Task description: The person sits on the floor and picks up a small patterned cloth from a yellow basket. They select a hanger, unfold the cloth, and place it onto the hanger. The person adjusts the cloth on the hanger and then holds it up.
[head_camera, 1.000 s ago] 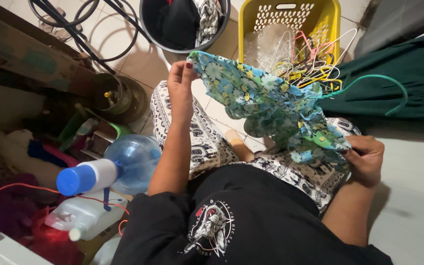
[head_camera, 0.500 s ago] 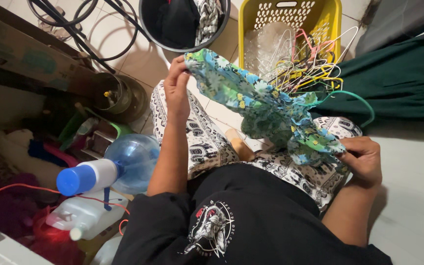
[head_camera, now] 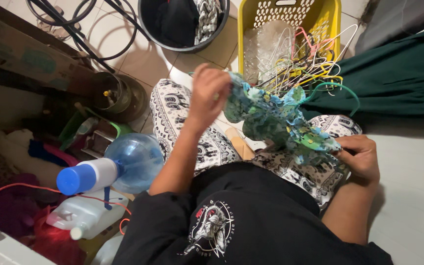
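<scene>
- Left hand raised above the left knee, fingers curled, grip pinching the upper end of a crumpled floral cloth in blue, green and yellow; hand slightly blurred.
- Right hand low at the right thigh, grip pinched on the lower end of the same cloth, thumb on top.
- Cloth bunched and slanting between the two hands, held above the lap, upper end higher and nearer the basket.
- Below the cloth: patterned black-and-white trousers on both legs, black printed shirt nearer the camera.
- Small tan wooden piece lying between the knees, under the cloth; kind not clear.
- Just beyond the cloth: yellow perforated basket on the floor, holding a tangle of wire hangers in white, yellow, pink and green, some spilling over the near rim.
- Dark green fabric spread on the floor to the right of the basket.
- Black bucket with dark clothes left of the basket.
- Left of the left leg: clear blue water bottle on its side with a blue cap, white jug beneath it, orange cord across both.
- Farther left: round metal tin, black cables on tiled floor.
</scene>
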